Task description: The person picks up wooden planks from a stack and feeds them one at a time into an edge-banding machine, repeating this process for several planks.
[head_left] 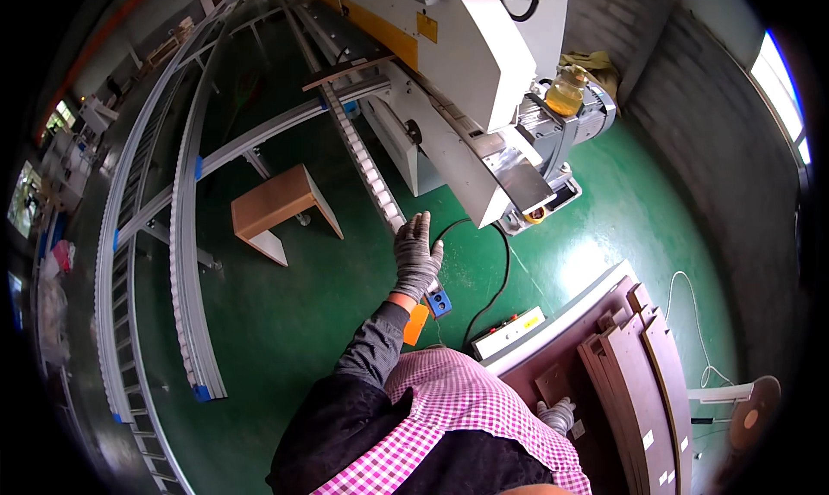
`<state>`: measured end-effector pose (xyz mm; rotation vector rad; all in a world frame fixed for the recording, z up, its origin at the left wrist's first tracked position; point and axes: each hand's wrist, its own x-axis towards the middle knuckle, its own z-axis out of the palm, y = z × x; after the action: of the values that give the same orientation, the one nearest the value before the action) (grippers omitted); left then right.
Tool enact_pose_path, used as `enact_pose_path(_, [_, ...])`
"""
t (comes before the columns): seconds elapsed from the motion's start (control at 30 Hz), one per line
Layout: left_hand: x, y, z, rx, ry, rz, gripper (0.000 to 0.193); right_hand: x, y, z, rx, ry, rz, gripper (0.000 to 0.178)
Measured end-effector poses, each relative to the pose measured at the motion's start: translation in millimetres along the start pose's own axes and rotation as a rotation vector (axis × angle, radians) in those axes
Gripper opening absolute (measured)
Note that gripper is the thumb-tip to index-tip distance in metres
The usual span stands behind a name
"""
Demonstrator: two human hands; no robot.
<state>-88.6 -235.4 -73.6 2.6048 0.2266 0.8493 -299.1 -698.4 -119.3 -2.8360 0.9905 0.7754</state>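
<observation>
My left hand (417,258), in a grey striped glove, reaches forward with its fingers stretched out and the thumb apart. It rests at the near end of a narrow rail of white rollers (370,171), and nothing shows in its grip. At the lower right, my gloved right hand (560,416) lies low by a small brown board (551,383) on a larger dark brown panel. Its thumb and fingers look spread; whether they touch the small board is hard to tell. Right beside it is a stack of brown panels (617,391) with small white labels.
A white machine (484,55) with a motor (591,115) and a bottle of yellow liquid (566,91) stands ahead. Roller conveyor frames (186,262) run along the left. A brown-topped stool (275,203) is between. A black cable (505,275) crosses the green floor near a blue-faced box (439,302).
</observation>
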Motion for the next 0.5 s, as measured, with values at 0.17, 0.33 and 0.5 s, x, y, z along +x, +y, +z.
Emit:
enact_pose_path(0.17, [3,-2,2,-0.041,-0.019,-0.029,0.084,-7,-9,-3,0.01,-0.009,0.044,0.086])
enact_pose_path(0.33, [0,-5,4,-0.167,0.041,-0.069,0.087,-5,-14,-5,0.02,-0.064,0.095,0.09])
enact_pose_path(0.5, [13,-23,11,-0.734,0.143,-0.344,0.081,0,-16,-1,0.037,-0.053,0.108,0.098])
